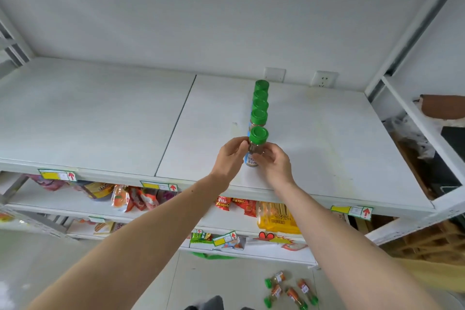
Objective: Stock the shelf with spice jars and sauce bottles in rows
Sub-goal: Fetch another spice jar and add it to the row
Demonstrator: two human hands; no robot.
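Nearest the camera, below the arms, four bottles [289, 289] with green caps and orange labels are seen lying on the floor [214, 277]. Above them, below the hands, lower shelves are filled with snack packets [136, 199] and a yellow pack [276, 219], and price tags [57, 175] with red arrows are fixed along the shelf edges.

Both arms are stretched forward over the front edge of the white shelf [100, 121]. A jar [255, 148] with a green cap is held upright between the two hands, close to the shelf's front edge; whether its base touches the shelf cannot be told. The left hand [231, 156] is curled against the jar's left side, with its fingertips pinched just under the cap. The right hand [273, 162] is wrapped round the right side, its fingers bent over the label.

Just beyond the hands, a row [260, 103] of four more green-capped jars is seen, lined up one behind another towards the back wall, the held jar standing directly in front of the nearest. Beyond the row, on the wall, two sockets [324, 79] are mounted. Far to the right of the right hand, a neighbouring shelf unit is stacked with dark, cluttered items that cannot be made out.
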